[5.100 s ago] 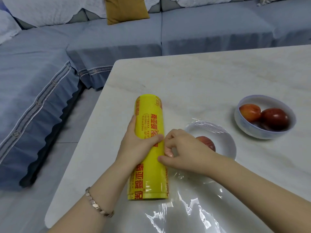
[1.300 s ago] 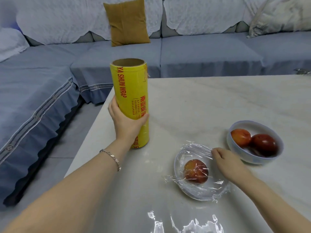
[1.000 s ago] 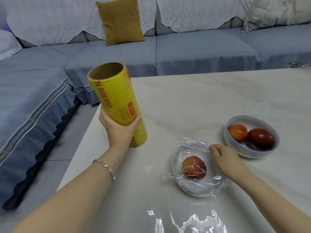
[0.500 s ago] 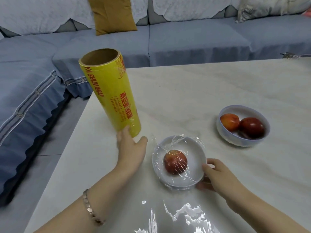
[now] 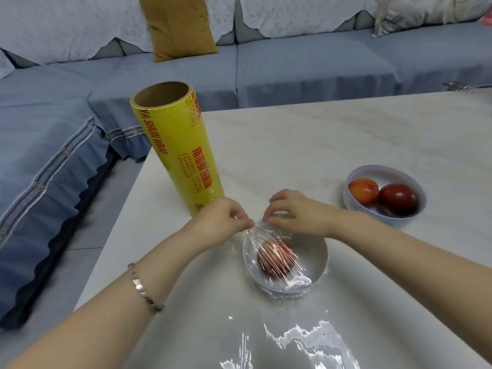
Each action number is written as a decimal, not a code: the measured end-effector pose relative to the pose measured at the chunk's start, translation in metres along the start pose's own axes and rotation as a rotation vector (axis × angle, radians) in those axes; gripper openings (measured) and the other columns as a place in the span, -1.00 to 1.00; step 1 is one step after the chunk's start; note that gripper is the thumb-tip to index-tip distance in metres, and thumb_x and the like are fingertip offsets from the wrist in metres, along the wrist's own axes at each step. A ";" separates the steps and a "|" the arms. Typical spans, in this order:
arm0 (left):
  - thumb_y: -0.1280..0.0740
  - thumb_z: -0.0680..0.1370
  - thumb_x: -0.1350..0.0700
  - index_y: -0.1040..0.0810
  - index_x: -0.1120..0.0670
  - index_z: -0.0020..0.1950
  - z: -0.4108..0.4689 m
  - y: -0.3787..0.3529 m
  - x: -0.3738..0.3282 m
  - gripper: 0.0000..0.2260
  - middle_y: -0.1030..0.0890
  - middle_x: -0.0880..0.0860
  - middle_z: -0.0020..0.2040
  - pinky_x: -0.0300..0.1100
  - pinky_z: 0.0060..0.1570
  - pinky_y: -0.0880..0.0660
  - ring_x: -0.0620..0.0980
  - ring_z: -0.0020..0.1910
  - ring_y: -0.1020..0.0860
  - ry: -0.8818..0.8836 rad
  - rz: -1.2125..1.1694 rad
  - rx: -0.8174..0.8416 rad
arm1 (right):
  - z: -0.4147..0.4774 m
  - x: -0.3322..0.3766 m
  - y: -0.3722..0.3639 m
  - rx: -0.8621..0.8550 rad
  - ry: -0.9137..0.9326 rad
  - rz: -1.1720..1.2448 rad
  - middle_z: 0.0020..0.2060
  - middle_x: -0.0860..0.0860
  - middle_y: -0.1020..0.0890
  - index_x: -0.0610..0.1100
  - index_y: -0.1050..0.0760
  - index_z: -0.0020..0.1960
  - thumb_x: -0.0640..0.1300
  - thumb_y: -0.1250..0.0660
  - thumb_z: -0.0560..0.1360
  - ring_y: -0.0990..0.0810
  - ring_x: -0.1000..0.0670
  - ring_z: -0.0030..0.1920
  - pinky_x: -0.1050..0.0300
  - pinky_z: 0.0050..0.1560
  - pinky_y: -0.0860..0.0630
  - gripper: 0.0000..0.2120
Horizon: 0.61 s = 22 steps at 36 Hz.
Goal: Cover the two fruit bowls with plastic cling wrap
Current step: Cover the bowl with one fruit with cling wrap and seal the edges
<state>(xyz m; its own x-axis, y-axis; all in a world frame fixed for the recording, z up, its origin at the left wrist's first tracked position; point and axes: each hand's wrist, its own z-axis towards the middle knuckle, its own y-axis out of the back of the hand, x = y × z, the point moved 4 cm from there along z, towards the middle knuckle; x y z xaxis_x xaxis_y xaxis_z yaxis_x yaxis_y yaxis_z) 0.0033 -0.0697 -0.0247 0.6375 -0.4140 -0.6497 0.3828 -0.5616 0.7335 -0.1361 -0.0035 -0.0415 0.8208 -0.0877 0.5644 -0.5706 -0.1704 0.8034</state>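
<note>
Both my hands are at the far-left edge of the near bowl [image 5: 323,259], which sits just in front of me on the tabletop [image 5: 319,134] with one red fruit [image 5: 277,258] in it. My left hand [image 5: 226,219] pinches a gathered corner of the film [image 5: 262,235] between thumb and fingertips. From there the film runs taut in fine streaks across the fruit toward the near-right rim. My right hand [image 5: 300,214] is curled over the far rim, fingertips down on the same film, and seems to be pinching it there too. The two hands are close together, nearly touching.

I judge this bowl to be almost done. The film spans it, but the corner I hold is not yet tucked down the outside wall.

What follows turns on two things. The yellow roll [image 5: 181,155] stands on end, long axis upright, just beyond and to the left of my left hand, so that hand is the nearer one to take it. The second bowl [image 5: 348,206], holding two fruits and bare of any film, lies to the far right, near my right hand but apart from it. So the roll has to travel rightward across the wrapped bowl to reach it.

A loose crumpled sheet [image 5: 306,339] glints on the near tabletop.
</note>
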 end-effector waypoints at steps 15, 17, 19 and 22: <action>-0.26 0.57 0.20 -0.45 0.14 -0.27 -0.019 -0.022 0.001 -0.79 -0.41 0.03 -0.49 -0.32 -0.56 -0.45 -0.13 -0.63 -0.40 0.298 -0.790 -0.043 | -0.004 -0.013 0.010 -0.168 0.019 0.455 -0.26 0.11 -0.61 0.02 -0.55 -0.28 -0.17 -0.28 0.52 -0.51 0.30 -0.26 0.42 -0.09 -0.39 -0.78; -0.28 0.57 0.16 -0.45 0.12 -0.27 -0.018 -0.023 0.002 -0.79 -0.38 -0.02 -0.56 -0.36 -0.59 -0.33 -0.13 -0.66 -0.34 0.295 -0.739 -0.078 | -0.005 -0.016 0.010 -0.217 0.008 0.505 -0.25 0.02 -0.63 -0.04 -0.58 -0.24 -0.18 -0.27 0.52 -0.52 0.21 -0.24 0.34 -0.06 -0.41 -0.80; -0.29 0.56 0.13 -0.44 0.11 -0.28 -0.017 -0.023 0.004 -0.78 -0.33 -0.07 -0.63 -0.37 -0.60 -0.22 -0.10 -0.65 -0.26 0.285 -0.697 -0.111 | -0.007 -0.019 0.012 -0.276 -0.003 0.566 -0.31 -0.02 -0.61 -0.04 -0.58 -0.26 -0.20 -0.27 0.52 -0.51 0.14 -0.27 0.30 -0.10 -0.43 -0.78; -0.29 0.56 0.10 -0.41 0.10 -0.25 -0.018 -0.023 0.007 -0.79 -0.29 -0.08 -0.64 -0.38 -0.60 -0.13 -0.08 -0.61 -0.21 0.268 -0.661 -0.154 | -0.008 -0.027 0.023 -0.425 -0.043 0.677 -0.49 0.00 -0.48 -0.07 -0.55 -0.31 -0.24 -0.22 0.53 -0.42 0.14 -0.50 0.35 -0.32 -0.43 -0.72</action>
<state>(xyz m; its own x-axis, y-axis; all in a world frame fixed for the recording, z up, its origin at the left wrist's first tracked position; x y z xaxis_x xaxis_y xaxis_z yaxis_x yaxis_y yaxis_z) 0.0104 -0.0468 -0.0429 0.3752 0.1777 -0.9097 0.8215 -0.5183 0.2375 -0.1717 0.0025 -0.0373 0.2885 -0.0777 0.9543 -0.8990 0.3211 0.2979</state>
